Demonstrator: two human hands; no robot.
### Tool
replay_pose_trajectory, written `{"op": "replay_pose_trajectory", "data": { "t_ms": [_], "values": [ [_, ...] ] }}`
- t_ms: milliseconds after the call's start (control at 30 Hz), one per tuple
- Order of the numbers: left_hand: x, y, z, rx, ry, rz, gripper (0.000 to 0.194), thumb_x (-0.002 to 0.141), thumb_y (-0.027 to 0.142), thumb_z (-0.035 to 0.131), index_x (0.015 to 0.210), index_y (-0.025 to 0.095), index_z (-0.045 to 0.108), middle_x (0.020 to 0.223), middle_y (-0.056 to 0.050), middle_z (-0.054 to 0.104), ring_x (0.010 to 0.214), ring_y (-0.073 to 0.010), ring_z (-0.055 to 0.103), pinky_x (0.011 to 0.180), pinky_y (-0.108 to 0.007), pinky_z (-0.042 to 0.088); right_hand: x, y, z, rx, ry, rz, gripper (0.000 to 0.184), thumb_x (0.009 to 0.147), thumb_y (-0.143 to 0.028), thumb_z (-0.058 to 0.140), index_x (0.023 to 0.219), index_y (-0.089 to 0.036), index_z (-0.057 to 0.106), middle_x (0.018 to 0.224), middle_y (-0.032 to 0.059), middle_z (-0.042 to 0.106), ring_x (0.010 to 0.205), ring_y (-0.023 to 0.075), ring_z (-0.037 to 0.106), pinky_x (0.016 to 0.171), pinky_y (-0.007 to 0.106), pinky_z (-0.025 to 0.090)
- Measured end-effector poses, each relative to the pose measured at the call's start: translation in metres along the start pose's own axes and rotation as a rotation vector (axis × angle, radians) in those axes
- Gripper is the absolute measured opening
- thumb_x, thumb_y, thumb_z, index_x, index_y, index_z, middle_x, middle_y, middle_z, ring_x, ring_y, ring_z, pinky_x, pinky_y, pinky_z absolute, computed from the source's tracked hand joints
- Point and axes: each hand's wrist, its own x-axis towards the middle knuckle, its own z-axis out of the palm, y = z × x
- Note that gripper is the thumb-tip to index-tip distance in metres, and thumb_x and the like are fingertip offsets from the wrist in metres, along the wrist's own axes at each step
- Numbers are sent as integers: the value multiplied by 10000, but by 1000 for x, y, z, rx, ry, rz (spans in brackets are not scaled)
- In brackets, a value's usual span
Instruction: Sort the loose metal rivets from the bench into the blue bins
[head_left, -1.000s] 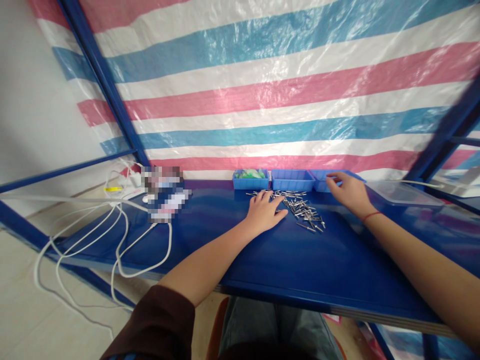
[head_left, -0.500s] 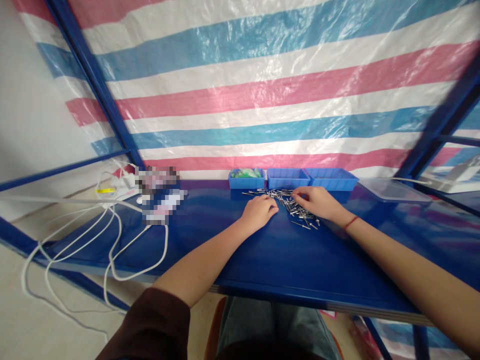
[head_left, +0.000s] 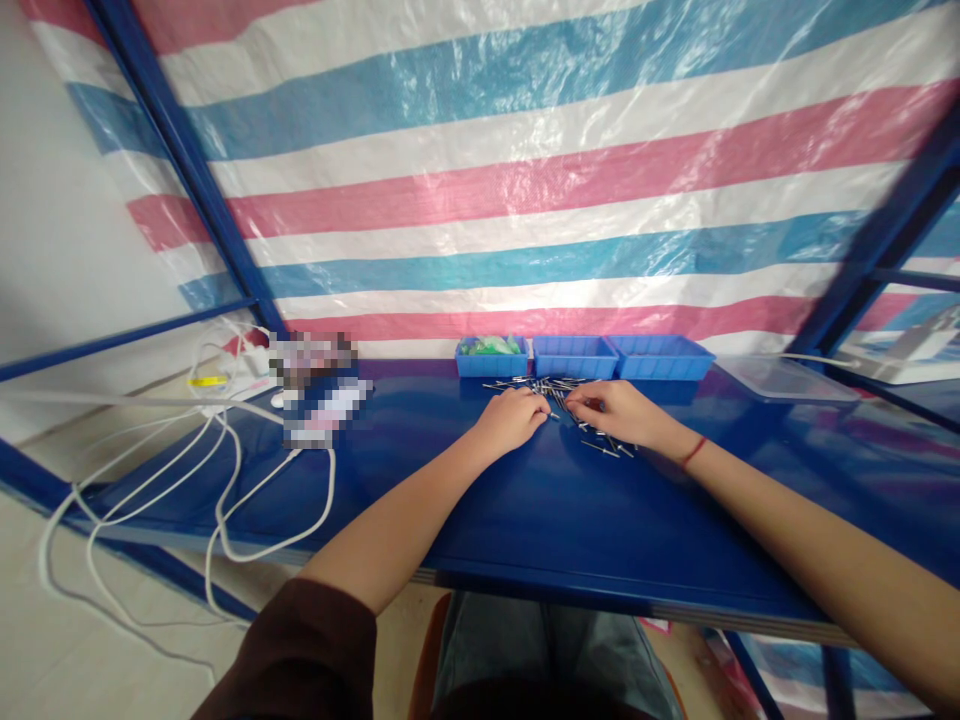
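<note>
Many thin silver blind rivets (head_left: 551, 385) lie in a loose pile on the blue table. My left hand (head_left: 511, 418) rests at the pile's left side, its fingers curled closed. A blind rivet (head_left: 553, 415) sticks out at its thumb and fingertips. Over the right part of the pile is my right hand (head_left: 626, 412), thumb and fingertips pinched together among the rivets. Whatever the pinch holds is too small to make out. Part of the pile is hidden under this hand, and a few rivets (head_left: 602, 449) lie apart nearer me.
Behind the pile stand a blue bin with a green bag (head_left: 491, 347), a middle blue bin (head_left: 574, 358) and a right blue bin (head_left: 660, 360). A clear plastic lid (head_left: 787, 380) lies to the right. White cables (head_left: 330, 500) hang over the left table edge.
My right hand has moved left across the pile, closer to my left hand. A rivet now shows at my left fingertips. The left hand has shifted only slightly.
</note>
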Motion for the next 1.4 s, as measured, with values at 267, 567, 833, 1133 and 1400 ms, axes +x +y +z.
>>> {"op": "replay_pose_trajectory", "data": {
  "t_ms": [267,567,833,1133,1400],
  "values": [
    [2,7,4,-169,182,86,250,916,202,414,972,181,657,970,-65,636,963,-180,585,905,-317,451,-1,-2,3,39,-13,-19,246,839,-325,498,833,-174,692,748,30,676,614,139,567,593,262,401],
    [7,16,1,-715,426,-57,121,863,238,518,881,163,611,834,-22,661,764,-124,617,754,-251,487,2,-12,6,406,91,80,331,797,-459,538,799,-158,674,773,48,672,657,152,570,610,278,440],
    [5,20,7,-773,267,-176,129,828,282,574,828,155,600,790,-22,677,731,-128,640,746,-261,503,2,-24,-3,564,313,271,323,739,-482,591,744,-161,628,624,11,579,593,135,519,553,266,417],
    [9,15,7,-927,210,-202,126,868,235,511,888,137,588,854,-48,682,655,-100,640,716,-259,514,3,-30,-1,697,279,349,420,678,-545,644,809,-146,648,517,-42,462,461,79,366,440,234,277],
    [9,19,11,-987,150,-205,197,871,306,522,964,147,590,838,-38,670,654,-85,621,658,-220,494,4,-28,0,615,325,238,378,691,-538,639,754,-166,629,685,30,628,607,134,537,591,276,442]
  ]
}}
